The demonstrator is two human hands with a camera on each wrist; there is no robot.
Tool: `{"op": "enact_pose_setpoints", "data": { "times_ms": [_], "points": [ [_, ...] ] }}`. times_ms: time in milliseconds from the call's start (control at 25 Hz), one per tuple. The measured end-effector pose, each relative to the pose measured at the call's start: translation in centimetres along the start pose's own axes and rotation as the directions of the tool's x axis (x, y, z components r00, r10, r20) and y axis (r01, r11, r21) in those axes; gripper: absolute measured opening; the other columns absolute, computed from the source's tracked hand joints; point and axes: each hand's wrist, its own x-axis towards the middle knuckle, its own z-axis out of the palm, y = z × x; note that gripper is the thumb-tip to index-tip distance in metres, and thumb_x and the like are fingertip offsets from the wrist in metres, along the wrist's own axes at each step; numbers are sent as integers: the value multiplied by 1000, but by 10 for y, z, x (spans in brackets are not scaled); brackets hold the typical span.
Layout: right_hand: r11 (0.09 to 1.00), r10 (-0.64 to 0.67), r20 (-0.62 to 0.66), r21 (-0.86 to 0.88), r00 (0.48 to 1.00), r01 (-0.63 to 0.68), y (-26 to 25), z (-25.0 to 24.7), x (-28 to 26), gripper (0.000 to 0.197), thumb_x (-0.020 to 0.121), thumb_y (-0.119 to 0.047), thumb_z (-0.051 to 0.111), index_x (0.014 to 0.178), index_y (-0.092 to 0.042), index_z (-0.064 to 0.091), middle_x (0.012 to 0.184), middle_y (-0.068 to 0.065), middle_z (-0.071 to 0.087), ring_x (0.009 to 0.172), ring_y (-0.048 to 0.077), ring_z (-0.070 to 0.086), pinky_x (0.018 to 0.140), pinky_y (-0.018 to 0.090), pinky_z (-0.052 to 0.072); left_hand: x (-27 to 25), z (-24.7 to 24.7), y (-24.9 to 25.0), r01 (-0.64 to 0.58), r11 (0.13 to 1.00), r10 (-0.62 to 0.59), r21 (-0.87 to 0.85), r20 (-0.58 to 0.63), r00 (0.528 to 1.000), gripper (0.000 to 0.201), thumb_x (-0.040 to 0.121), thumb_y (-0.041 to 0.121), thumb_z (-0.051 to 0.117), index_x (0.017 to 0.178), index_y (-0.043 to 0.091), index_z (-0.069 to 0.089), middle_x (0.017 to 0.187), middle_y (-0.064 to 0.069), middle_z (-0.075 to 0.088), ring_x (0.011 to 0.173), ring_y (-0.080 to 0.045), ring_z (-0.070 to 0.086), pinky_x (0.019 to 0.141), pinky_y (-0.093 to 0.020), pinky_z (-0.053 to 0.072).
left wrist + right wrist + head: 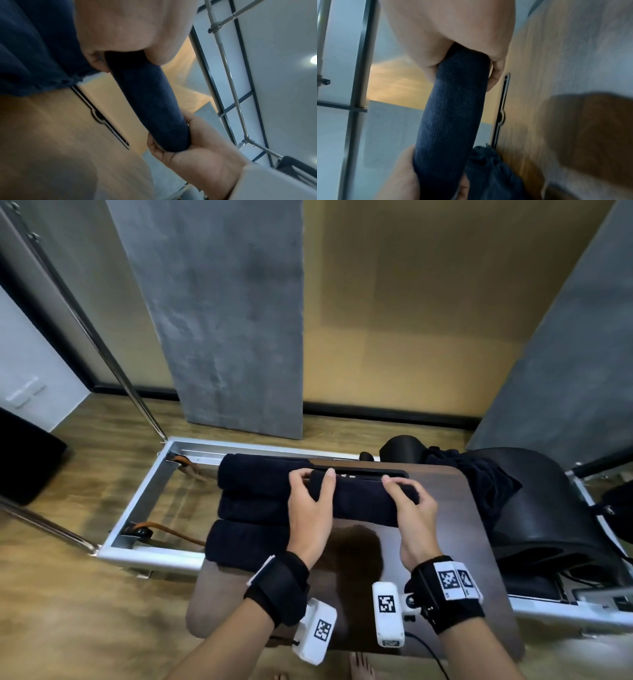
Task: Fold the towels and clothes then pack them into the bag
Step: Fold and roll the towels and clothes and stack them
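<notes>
Two hands hold one rolled towel above the bench: our left hand curls round one end, our right hand round the other, well apart. Just left of that towel, three more rolled towels lie side by side at the bench's left edge. Beyond its right corner, dark clothes lie crumpled on a black seat. We judge the rolling done; next we should set this towel beside the others. No bag is clearly in view.
</notes>
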Motion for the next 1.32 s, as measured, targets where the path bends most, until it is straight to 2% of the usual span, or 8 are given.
{"op": "enact_pose_setpoints", "data": {
  "times_ms": [120,280,360,520,800,960,1160,1320],
  "points": [
    [998,60,71,-8,996,-60,14,55,-32,21,87,-37,81,105,-27,74,108,0,77,97,10,73,69,17,56,-3,-60,-3,-121,992,114,-32,-180,977,23,97,50,70,111,45,53,109,28,64,105,8,61,84,-5,45],
    [992,126,101,1,987,-126,39,110,-63,37,90,-23,76,122,-34,64,126,-4,65,97,1,69,65,11,54,13,-126,-23,11,1000,-4,24,-274,962,29,91,61,70,110,48,53,121,14,61,118,-12,58,105,-42,50],
    [989,147,65,-13,987,-147,50,125,-73,47,89,-15,74,130,-33,61,130,-4,64,105,5,68,78,19,57,25,-143,-34,79,997,-75,6,-241,967,31,90,60,73,109,43,55,123,6,62,120,-18,58,111,-53,46],
    [967,130,26,-224,991,-121,71,139,-88,52,97,-35,70,146,-28,53,136,-7,64,125,12,60,110,42,50,39,-157,-51,125,992,-114,31,-238,964,49,89,59,77,119,28,55,119,8,60,113,-15,60,112,-47,46],
    [949,158,31,-282,987,-143,83,151,-98,57,103,-56,50,154,-31,45,149,-10,56,140,12,49,122,43,37,29,-173,-77,236,970,-229,-63,100,968,61,103,71,41,145,31,62,137,9,69,129,-11,62,116,-46,48],
    [945,192,24,-276,981,-178,73,138,-93,61,103,-56,50,157,-28,43,154,-8,51,143,15,46,123,41,36,26,-180,-67,168,986,-169,15,53,984,66,106,62,46,161,27,40,164,4,43,152,-15,38,128,-45,31],
    [948,169,-53,-266,984,-177,52,96,-93,57,105,-54,48,152,-22,49,153,-6,51,142,11,45,111,26,33,-2,-170,-33,-224,961,268,162,-347,899,14,106,45,55,104,31,59,103,14,58,100,-11,56,97,-40,43],
    [937,163,-94,-298,982,-185,32,42,-98,32,106,-42,52,115,-17,71,116,5,73,113,17,67,96,33,50,-33,-128,-20,-284,954,286,-94,8,958,20,108,37,57,90,31,63,74,7,61,69,-9,58,66,-19,45]
  ]
}}
